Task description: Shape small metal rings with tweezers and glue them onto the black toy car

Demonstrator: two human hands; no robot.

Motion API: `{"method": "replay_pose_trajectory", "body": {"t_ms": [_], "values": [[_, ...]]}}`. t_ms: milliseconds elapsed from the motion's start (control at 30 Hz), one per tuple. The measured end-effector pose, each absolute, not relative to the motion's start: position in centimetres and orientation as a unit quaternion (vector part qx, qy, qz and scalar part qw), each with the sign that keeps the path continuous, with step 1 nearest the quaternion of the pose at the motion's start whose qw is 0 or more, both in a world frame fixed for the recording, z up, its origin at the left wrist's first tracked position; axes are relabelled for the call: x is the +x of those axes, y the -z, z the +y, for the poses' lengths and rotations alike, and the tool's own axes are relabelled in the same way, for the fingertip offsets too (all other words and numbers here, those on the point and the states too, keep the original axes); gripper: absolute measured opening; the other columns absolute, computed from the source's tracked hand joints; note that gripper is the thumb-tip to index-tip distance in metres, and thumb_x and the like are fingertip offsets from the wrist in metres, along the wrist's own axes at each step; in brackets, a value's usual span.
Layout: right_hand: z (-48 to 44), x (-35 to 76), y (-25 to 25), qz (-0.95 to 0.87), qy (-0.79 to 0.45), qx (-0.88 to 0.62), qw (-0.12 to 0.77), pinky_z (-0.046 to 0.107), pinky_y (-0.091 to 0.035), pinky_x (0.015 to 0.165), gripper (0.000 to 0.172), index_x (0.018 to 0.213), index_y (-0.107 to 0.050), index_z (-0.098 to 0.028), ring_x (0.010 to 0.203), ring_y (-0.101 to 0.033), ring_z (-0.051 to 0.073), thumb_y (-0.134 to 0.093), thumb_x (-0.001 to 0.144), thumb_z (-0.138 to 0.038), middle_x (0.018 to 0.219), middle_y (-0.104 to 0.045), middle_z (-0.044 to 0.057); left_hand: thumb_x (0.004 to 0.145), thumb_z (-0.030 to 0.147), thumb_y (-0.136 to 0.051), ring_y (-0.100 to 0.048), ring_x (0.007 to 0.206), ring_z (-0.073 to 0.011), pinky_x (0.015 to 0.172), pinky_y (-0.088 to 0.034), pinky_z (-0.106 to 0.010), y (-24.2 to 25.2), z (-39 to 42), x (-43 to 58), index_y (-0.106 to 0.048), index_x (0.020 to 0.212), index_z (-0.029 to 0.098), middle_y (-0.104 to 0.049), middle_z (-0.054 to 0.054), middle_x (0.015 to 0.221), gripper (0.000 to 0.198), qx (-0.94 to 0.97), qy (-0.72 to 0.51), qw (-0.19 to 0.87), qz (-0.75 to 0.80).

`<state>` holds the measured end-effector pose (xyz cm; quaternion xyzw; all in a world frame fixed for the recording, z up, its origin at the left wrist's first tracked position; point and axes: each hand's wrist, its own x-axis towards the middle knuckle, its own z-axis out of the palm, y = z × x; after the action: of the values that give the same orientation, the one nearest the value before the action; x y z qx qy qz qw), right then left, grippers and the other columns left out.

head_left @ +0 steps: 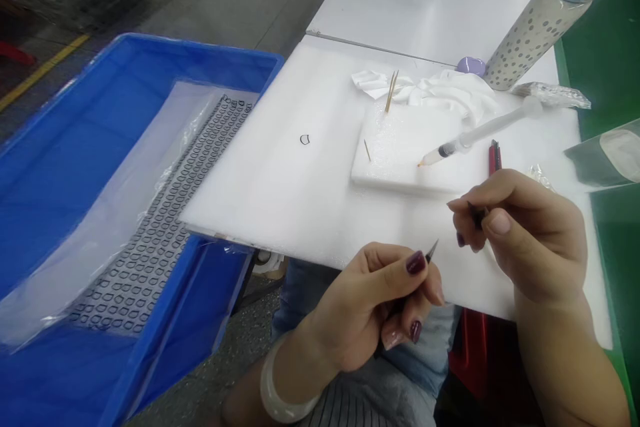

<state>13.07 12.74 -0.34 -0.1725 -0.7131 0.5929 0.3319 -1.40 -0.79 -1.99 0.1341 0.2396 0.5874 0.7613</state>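
Two hands grip slim dark tools: the left hand (375,307) has its fingers clamped on pointed tweezers (431,251), the right hand (525,233) on a half-hidden tool (476,215), above a white foam sheet (260,193). Both look light and stiff, best held mid-shank.

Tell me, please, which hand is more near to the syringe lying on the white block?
Right. The right hand is just below the syringe in the view, close to it but not touching. The left hand is farther away, lower and to the left.
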Motion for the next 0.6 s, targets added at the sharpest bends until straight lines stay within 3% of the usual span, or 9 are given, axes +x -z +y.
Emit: {"method": "replay_pose_trajectory", "body": {"t_ms": [200, 600], "values": [[12.76, 13.06, 0.63, -0.711, -0.604, -0.156, 0.324, 0.028, -0.046, 0.053, 0.012, 0.107, -0.075, -0.027, 0.062, -0.059, 0.014, -0.065, 0.100, -0.028, 0.072, -0.065, 0.000, 0.094, 0.041, -0.074, -0.029, 0.033, -0.0020, 0.034, -0.020, -0.017, 2.45, -1.07, -1.40, -0.075, 0.076, 0.014, -0.049, 0.006, 0.047, 0.033, 0.075, -0.596, 0.781, 0.171], [12.80, 13.03, 0.72, -0.721, -0.598, -0.151, 0.316, 0.028, -0.046, 0.054, 0.011, 0.107, -0.074, -0.028, 0.062, -0.058, 0.013, -0.065, 0.100, -0.029, 0.071, -0.064, -0.001, 0.093, 0.040, -0.077, -0.031, 0.033, -0.0017, 0.035, -0.024, -0.014, 2.41, -1.11, -1.42, -0.077, 0.075, 0.014, -0.050, 0.005, 0.047, 0.031, 0.063, -0.595, 0.785, 0.157]]}}
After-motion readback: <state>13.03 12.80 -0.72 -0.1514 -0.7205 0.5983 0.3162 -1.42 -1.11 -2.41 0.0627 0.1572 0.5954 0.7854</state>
